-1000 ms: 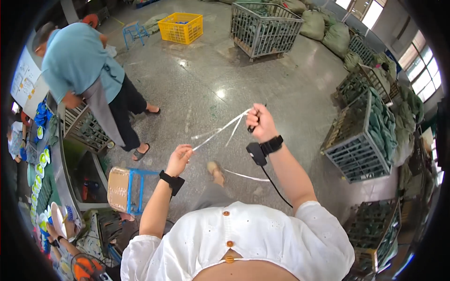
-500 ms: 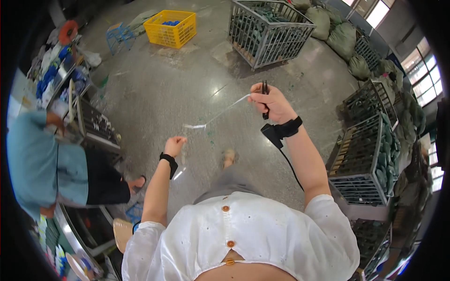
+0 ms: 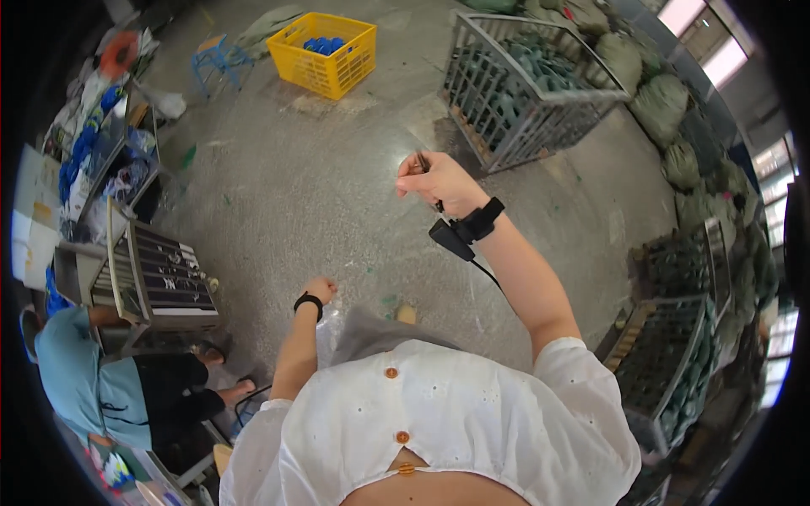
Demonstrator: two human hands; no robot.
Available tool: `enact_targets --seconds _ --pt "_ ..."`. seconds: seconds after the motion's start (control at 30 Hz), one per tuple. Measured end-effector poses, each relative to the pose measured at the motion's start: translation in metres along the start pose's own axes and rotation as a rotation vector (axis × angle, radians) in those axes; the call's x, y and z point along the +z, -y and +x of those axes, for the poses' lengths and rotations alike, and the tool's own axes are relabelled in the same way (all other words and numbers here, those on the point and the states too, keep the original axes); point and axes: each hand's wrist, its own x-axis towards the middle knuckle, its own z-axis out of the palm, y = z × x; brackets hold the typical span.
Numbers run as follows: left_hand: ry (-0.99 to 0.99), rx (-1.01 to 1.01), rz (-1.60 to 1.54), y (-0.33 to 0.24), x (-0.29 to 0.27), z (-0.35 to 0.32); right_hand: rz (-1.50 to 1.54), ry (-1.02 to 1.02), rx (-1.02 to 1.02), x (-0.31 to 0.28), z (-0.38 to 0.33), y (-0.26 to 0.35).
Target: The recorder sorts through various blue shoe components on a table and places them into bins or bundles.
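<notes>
My right hand (image 3: 447,185) is raised in front of me, fingers closed round slim black thread snips (image 3: 423,163), whose dark end sticks up past the fingers. Motion smears the tip a little. The white strip that hung from this hand cannot be made out now. Lower down and to the left, my left hand (image 3: 321,290) is curled into a loose fist beside my body, with no object showing in it. A black band circles each wrist, and the right one carries a small black box (image 3: 450,239) with a cable.
Ahead stand a yellow crate (image 3: 325,74) with blue pieces and a grey metal cage cart (image 3: 540,97) of dark green items. More cage carts (image 3: 666,354) and stuffed sacks (image 3: 662,105) line the right. At left, a person in blue (image 3: 97,363) bends by a slatted metal rack (image 3: 169,274).
My view has shifted over the floor, with the crate and cage cart nearer. My right hand has moved left in the picture. The person at left bends lower. The white strip no longer shows.
</notes>
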Motion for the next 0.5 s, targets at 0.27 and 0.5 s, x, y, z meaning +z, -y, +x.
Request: enact_targets --seconds 0.27,0.5 --pt "-0.044 -0.021 -0.226 0.038 -0.032 0.104 -0.126 0.094 0.162 -0.007 0.212 0.009" --pt "-0.211 0.009 -0.32 0.021 -0.133 0.258 -0.1 0.071 0.131 -0.034 0.371 0.044"
